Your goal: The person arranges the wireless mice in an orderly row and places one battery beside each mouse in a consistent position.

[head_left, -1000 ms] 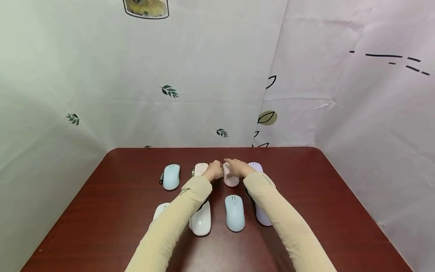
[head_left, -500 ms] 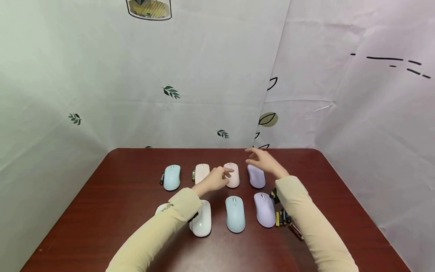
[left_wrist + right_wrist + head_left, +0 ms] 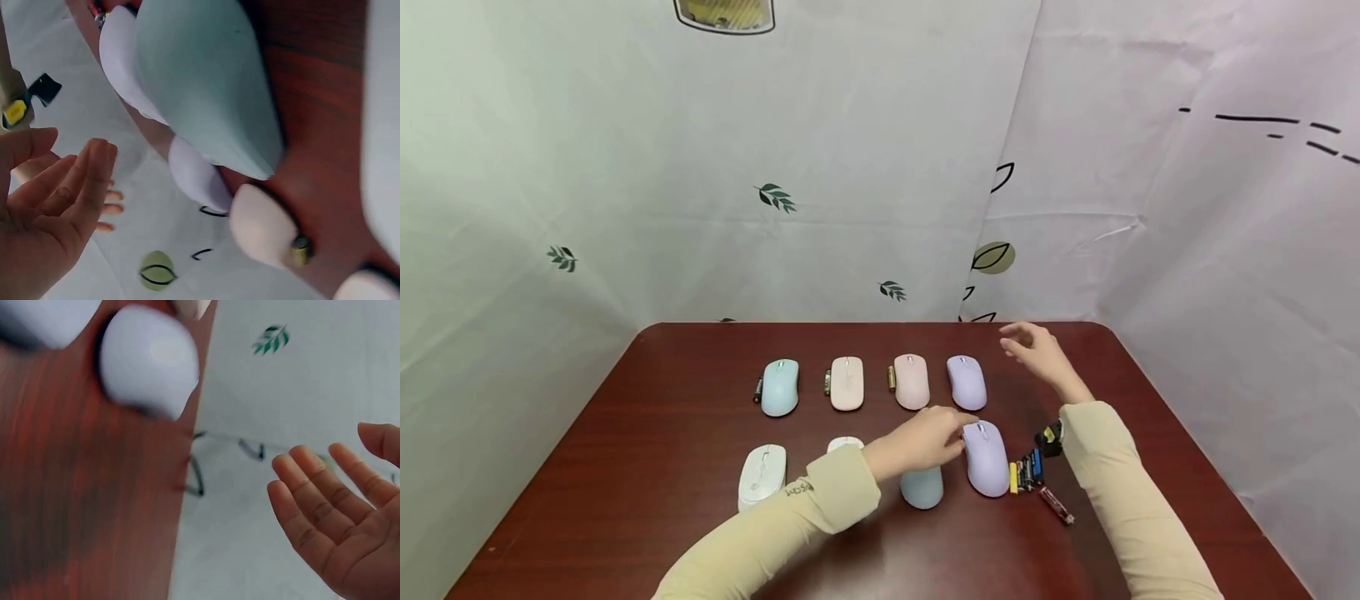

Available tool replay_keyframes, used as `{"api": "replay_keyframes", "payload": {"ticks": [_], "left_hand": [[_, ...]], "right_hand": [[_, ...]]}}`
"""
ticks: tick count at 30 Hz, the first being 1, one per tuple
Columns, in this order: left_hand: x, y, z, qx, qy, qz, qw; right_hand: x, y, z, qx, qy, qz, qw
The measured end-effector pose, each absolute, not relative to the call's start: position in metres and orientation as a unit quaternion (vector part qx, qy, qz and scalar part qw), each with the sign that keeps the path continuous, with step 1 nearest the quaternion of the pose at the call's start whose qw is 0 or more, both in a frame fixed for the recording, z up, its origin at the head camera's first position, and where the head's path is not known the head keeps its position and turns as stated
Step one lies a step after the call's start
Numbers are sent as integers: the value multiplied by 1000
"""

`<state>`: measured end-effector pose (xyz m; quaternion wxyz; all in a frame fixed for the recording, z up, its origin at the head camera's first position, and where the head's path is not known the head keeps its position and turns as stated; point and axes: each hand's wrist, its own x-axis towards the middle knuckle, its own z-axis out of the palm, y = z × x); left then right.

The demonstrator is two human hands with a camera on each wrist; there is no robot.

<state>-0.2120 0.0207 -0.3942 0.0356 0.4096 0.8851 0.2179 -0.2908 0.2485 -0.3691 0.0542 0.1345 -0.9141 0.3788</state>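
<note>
My left hand (image 3: 925,437) hovers over the front-row blue mouse (image 3: 922,490) and hides its upper part. In the left wrist view its fingers are loosely bent and hold nothing. Its fingertips come near the front purple mouse (image 3: 987,458); contact cannot be told. My right hand (image 3: 1037,354) is raised to the right of the back purple mouse (image 3: 967,383), and in the right wrist view its palm and spread fingers carry nothing. A battery (image 3: 891,377) lies against the left side of the pink mouse (image 3: 912,382).
Several batteries (image 3: 1026,472) stand grouped right of the front purple mouse, with a loose red one (image 3: 1057,506) nearby. Further left in the back row are a cream mouse (image 3: 847,383) and a blue mouse (image 3: 780,387), each beside a battery. White mice (image 3: 763,475) sit front left.
Both hands have left the pink mouse. My left hand has come down toward the front row and right; my right hand has swung to the right, uncovering the purple mice and batteries.
</note>
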Motion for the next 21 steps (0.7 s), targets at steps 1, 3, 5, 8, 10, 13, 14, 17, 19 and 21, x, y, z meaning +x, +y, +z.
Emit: {"api": "replay_keyframes", "payload": {"ticks": [1,3,5,8,10,13,14,17,19,21], "left_hand": [[-211,23,-392,417,888,192,25],[-209,29,-388,423,894,148,8],[-208,35,-386,427,897,114,-4],[-204,47,-387,434,898,73,-14],[-199,56,-390,440,897,41,-30],[-190,69,-398,453,888,-3,-80],[-187,73,-400,456,885,-17,-97],[-180,86,-406,457,875,-62,-143],[-178,93,-410,451,873,-94,-158],[-176,99,-412,439,873,-129,-168]], "right_hand": [[-291,253,-368,128,-917,376,49],[-291,260,-368,118,-920,372,40],[-293,267,-369,116,-921,369,37],[-293,278,-374,120,-923,363,34],[-292,286,-380,123,-927,354,29],[-289,297,-388,127,-935,331,22],[-288,300,-390,128,-937,323,19],[-286,310,-393,126,-944,305,22],[-286,315,-395,123,-946,300,25],[-286,317,-396,122,-945,301,22]]}}
